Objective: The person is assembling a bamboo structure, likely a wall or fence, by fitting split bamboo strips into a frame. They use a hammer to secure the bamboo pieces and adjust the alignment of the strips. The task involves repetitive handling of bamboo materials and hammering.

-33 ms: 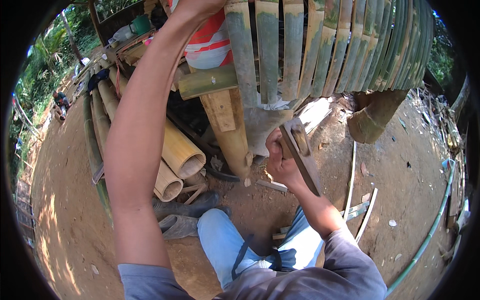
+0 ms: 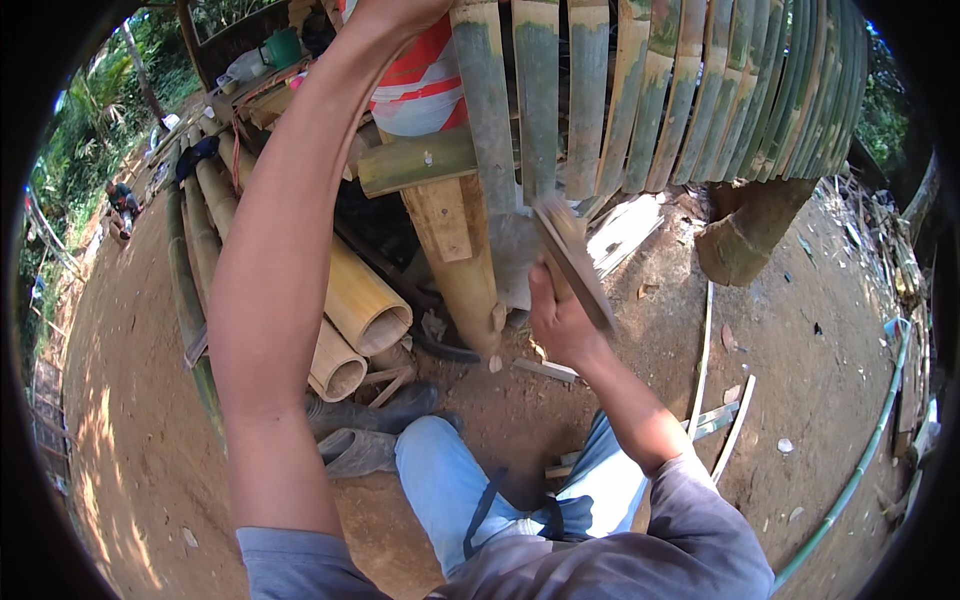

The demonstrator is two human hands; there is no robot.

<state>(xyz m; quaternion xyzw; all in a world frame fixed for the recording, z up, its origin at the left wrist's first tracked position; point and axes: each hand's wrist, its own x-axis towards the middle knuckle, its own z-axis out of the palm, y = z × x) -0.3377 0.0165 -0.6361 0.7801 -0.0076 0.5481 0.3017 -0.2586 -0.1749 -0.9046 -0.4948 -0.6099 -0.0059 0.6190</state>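
My right hand (image 2: 568, 325) is closed around a long, flat, brown wooden-looking tool (image 2: 578, 262), whose exact kind I cannot make out. It is tilted, blurred, with its upper end by the lower tip of a green bamboo slat (image 2: 536, 120); whether they touch I cannot tell. My left arm reaches up to the slatted bamboo frame's left end. There my left hand (image 2: 418, 9) is cut off by the top edge, its fingers hidden. Close to it are a red and white sheet-like thing (image 2: 420, 88) and a bamboo crosspiece (image 2: 415, 165) on a thick post (image 2: 455, 250).
Cut bamboo poles (image 2: 365, 305) lie at the left beside dark boots (image 2: 360, 452). Thin strips (image 2: 735, 430) lie on the dirt at right, and a log stump (image 2: 750, 235) stands under the slats. A green pole (image 2: 850, 500) curves along the far right. Another person (image 2: 122, 205) is far left.
My right hand has moved slightly up and left with the brown tool, which has turned and come nearer the slat tips. My left arm stays where it was.
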